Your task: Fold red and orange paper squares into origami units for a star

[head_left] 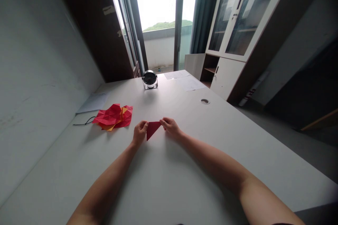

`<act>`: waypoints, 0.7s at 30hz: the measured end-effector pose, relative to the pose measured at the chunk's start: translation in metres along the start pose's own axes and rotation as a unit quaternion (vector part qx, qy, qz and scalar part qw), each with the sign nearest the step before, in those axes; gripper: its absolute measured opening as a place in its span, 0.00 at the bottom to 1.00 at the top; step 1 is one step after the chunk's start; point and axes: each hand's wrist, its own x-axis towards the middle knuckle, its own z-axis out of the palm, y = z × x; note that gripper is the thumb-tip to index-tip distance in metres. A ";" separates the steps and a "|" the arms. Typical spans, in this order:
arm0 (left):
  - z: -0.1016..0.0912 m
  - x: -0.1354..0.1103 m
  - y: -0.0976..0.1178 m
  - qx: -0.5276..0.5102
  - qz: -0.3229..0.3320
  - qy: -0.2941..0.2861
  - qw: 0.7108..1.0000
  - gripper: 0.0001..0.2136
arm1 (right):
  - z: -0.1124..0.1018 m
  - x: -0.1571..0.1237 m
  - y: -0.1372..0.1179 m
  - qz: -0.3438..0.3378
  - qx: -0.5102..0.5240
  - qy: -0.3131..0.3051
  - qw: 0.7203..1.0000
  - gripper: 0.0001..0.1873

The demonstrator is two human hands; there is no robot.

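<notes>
A small dark red paper triangle (152, 128) lies on the white table (185, 168), point toward me. My left hand (139, 133) pinches its left corner with curled fingers. My right hand (171, 127) pinches its right corner the same way. Both forearms reach forward over the table from the near edge. A pile of creased red and orange paper sheets (114, 116) lies to the left of my left hand, apart from it.
A small round desk fan (149, 79) stands at the far end. White sheets (185, 79) lie beyond it and a pale booklet (93, 102) by the left wall. A black cord (83, 122) lies near the pile. A cable hole (205, 101) sits right.
</notes>
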 end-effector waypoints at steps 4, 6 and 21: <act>-0.001 0.000 0.001 0.020 0.008 0.007 1.000 0.14 | 0.001 -0.001 -0.004 0.000 0.007 0.011 1.000 0.23; -0.001 0.000 0.001 0.028 0.015 0.008 0.999 0.13 | 0.002 -0.001 -0.005 0.002 0.006 0.014 1.000 0.24; -0.001 -0.001 -0.001 0.018 0.011 0.017 1.000 0.14 | -0.001 -0.001 0.000 0.004 -0.012 0.021 1.000 0.22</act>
